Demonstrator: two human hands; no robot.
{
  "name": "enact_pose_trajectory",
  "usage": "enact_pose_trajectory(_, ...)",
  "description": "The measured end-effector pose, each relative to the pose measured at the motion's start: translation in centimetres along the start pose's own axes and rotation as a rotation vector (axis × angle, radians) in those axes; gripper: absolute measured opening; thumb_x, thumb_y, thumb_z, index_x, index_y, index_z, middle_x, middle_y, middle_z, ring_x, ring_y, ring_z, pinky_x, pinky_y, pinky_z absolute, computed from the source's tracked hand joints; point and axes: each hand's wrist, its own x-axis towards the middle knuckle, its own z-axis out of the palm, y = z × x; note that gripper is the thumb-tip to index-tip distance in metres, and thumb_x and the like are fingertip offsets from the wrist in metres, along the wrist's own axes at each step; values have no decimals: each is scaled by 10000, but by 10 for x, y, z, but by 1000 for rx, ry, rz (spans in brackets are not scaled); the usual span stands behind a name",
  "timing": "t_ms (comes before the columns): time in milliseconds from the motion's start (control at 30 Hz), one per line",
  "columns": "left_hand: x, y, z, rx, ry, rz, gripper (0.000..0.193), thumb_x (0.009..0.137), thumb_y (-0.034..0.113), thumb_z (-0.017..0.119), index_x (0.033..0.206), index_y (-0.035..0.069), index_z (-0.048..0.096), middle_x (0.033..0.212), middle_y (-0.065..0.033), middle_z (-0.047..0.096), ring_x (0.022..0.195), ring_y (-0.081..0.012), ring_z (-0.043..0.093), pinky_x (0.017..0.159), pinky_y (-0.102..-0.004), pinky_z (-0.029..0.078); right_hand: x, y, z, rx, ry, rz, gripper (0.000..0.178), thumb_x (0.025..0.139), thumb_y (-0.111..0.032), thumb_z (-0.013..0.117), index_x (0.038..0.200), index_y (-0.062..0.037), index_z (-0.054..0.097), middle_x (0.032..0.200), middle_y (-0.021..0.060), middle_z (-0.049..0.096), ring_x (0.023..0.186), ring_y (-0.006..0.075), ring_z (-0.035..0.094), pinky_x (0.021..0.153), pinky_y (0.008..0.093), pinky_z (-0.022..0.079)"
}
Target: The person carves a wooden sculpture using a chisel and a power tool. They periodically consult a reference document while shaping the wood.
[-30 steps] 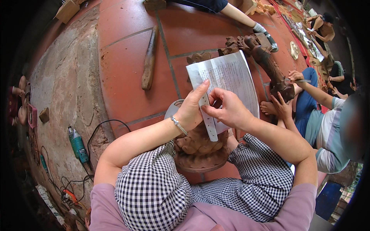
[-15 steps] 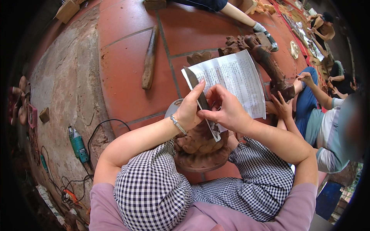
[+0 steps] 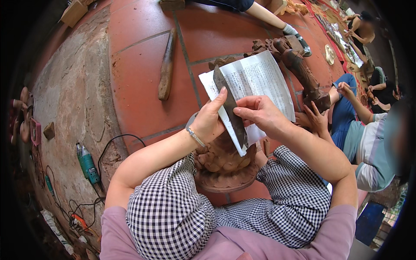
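My left hand [image 3: 209, 120] is closed around the left edge of a white sheet of paper [image 3: 264, 82] covered in writing, its thumb extended along a dark grey strip [image 3: 229, 102]. The strip is long, slightly bent and pointed at its far end, and lies over the paper; its material is unclear. Thumb and fingers of my right hand [image 3: 262, 115] pinch the strip's right edge near its middle. Below the paper, between my knees, stands a carved brown wooden piece [image 3: 225, 167] with a round scalloped base. The paper and my hands hide much of its upper part.
On the red tiles lies a wooden stick [image 3: 167, 65]. A teal power tool [image 3: 88, 164] with cords rests on the concrete ledge [image 3: 78, 86] at left. To the right, a co-worker's hand [image 3: 318, 117] is beside another carved wooden piece [image 3: 303, 71]. More people sit farther back.
The dark strip has turned its broad face up and shows wider over the paper. My right hand has shifted slightly right along with its grip; the paper has moved slightly left and away.
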Motion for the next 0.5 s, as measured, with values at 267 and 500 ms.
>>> enact_pose_trajectory(267, 3, 6, -4, -27, 21, 4, 440, 1052, 336, 419, 1348, 11, 445, 1252, -139, 576, 1119, -242, 606, 983, -415, 519, 11, 4, -7, 3, 15, -22, 199, 945, -165, 655, 1068, -8, 664, 880, 15, 669, 726, 80, 594, 662, 235, 511)
enact_pose_trajectory(500, 5, 4, -7, 9, 24, 6, 424, 1042, 312, 455, 1331, 3, 461, 1245, -133, 586, 1123, -234, 609, 977, -416, 523, 9, 4, -6, -19, 58, -76, 183, 947, -148, 647, 1067, -11, 652, 887, 49, 686, 758, 99, 646, 655, 250, 538)
